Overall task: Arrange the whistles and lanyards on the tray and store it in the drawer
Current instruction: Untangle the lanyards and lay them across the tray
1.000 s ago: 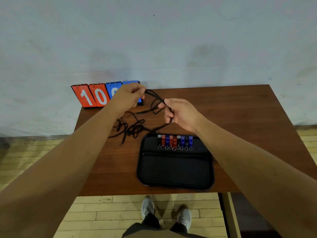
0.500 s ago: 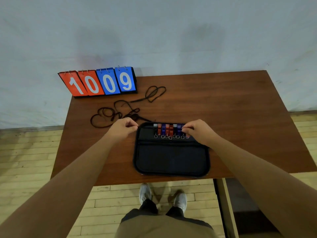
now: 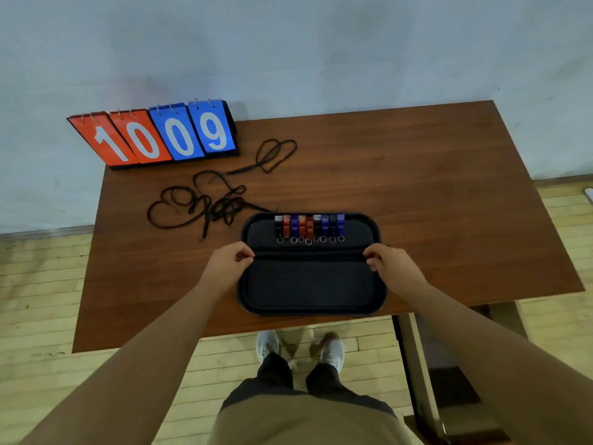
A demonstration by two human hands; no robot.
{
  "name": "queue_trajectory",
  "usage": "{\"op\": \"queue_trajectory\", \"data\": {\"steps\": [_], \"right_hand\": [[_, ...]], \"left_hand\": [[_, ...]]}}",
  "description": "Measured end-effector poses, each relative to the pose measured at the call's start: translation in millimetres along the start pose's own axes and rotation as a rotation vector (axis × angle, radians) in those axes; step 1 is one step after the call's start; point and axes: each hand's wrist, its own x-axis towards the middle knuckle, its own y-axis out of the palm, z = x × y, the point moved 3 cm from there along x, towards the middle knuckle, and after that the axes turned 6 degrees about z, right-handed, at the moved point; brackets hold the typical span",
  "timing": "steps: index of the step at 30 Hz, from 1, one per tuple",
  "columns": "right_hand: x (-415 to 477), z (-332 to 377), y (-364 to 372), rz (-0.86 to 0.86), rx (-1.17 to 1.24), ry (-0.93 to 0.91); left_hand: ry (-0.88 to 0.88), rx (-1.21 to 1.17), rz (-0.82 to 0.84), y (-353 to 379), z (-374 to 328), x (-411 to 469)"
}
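A black tray (image 3: 311,311) lies on the wooden table (image 3: 449,203) near its front edge. Several whistles (image 3: 308,226) in red, blue, black and grey stand in a row along the tray's far edge, key rings pointing toward me. My left hand (image 3: 229,261) pinches at the tray's left rim and my right hand (image 3: 390,263) pinches at its right rim. A black lanyard (image 3: 308,254) runs straight across the tray's middle between them. More lanyards (image 3: 205,207) lie tangled on the table left of the tray, with one loop (image 3: 276,154) farther back.
A flip scoreboard (image 3: 154,136) reading 1009 stands at the table's back left corner against the wall. A table leg (image 3: 417,364) descends at the front right. My shoes (image 3: 300,346) stand on the wooden floor below the front edge. No drawer is in view.
My hands lifted one lanyard from the pile, stretched it between them, and brought it down from the whistle row to the middle of the tray. The view tilted downward.
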Motion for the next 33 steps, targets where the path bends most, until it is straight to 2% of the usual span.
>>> {"op": "queue_trajectory", "data": {"steps": [9, 20, 26, 33], "right_hand": [[12.6, -9.2, 21.2, 0.026, -0.113, -0.116], [21.8, -30.4, 26.0, 0.013, -0.152, -0.107], [23.8, -36.8, 23.3, -0.177, -0.162, -0.123], [30.7, -41.7, 31.7, -0.285, -0.303, -0.096]], "left_hand": [[-0.022, 0.016, -0.095, 12.0, 17.0, 21.6], [0.029, 0.16, -0.09, 23.8, 28.7, 39.4], [0.111, 0.342, -0.166, 29.1, 25.9, 37.1], [0.121, 0.364, -0.228, 34.3, 25.8, 36.1]]}}
